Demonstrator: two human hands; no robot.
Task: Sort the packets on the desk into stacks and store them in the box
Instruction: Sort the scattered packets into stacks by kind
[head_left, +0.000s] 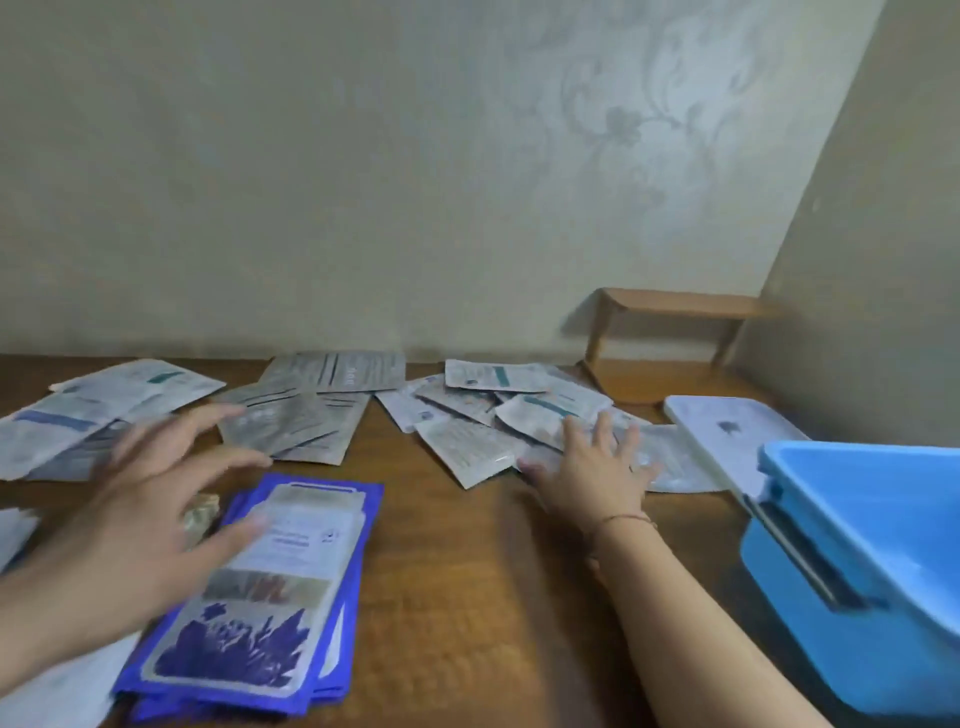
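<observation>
Blue plastic box (857, 561) sits at right edge of frame, empty as far as visible, white lid (727, 441) just behind it. Right hand (592, 467), grip apart, fingers flat on loose white foil packets (498, 415) mid-frame, fanned at mixed angles. Left hand (140, 499) grip apart, blurred, hovers over stacked blue-bordered glossy packets (270, 582), long axis running away from camera. Grey packets (301, 410) centre of wooden tabletop (467, 597). Right hand nearer box.

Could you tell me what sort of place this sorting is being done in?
Probably a room in a home rather than a workshop: a wooden desk stands against a wall papered with a floral pattern, a small wooden shelf sits in the corner, and a blue box stands on the desk.
</observation>
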